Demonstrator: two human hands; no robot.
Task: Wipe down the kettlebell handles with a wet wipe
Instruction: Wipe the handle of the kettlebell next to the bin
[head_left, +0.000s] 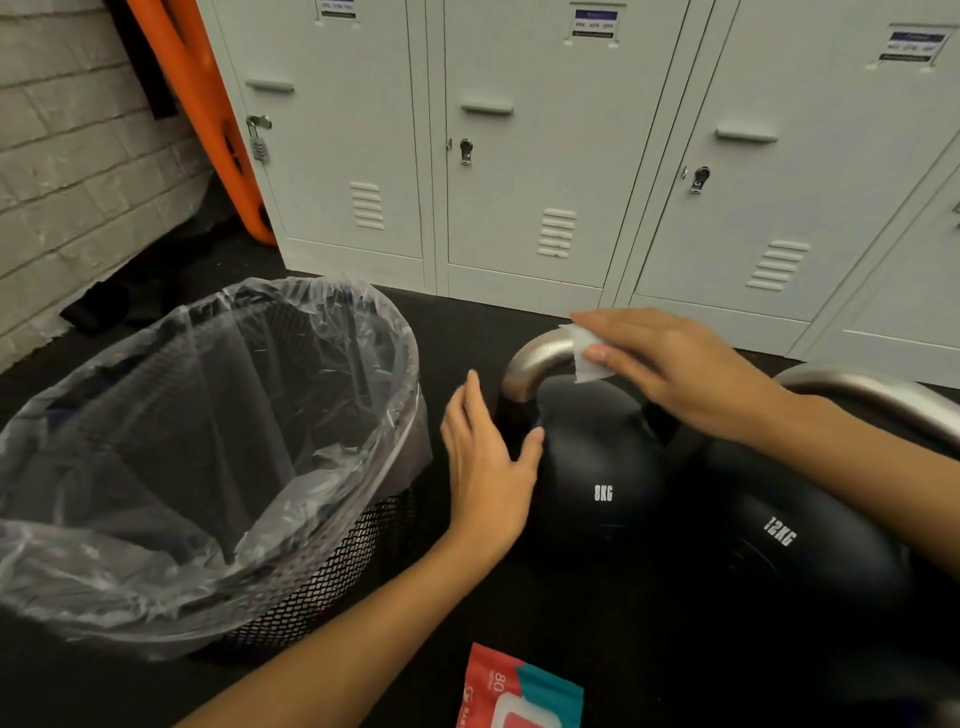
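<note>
A black 8KG kettlebell (597, 467) stands on the dark floor, its steel handle (535, 364) arching over the top. My right hand (670, 364) holds a white wet wipe (587, 351) wrapped over the top of that handle, thumb pinching it from the front. My left hand (488, 457) rests with straight fingers against the left side of the 8KG bell. A bigger 12KG kettlebell (810, 540) sits to the right, and its steel handle (878, 395) shows behind my right forearm.
A black mesh waste bin (332, 577) with a clear plastic liner stands at the left, close to my left hand. A red and teal wipes pack (514, 691) lies on the floor at the bottom. Grey lockers (519, 156) line the back.
</note>
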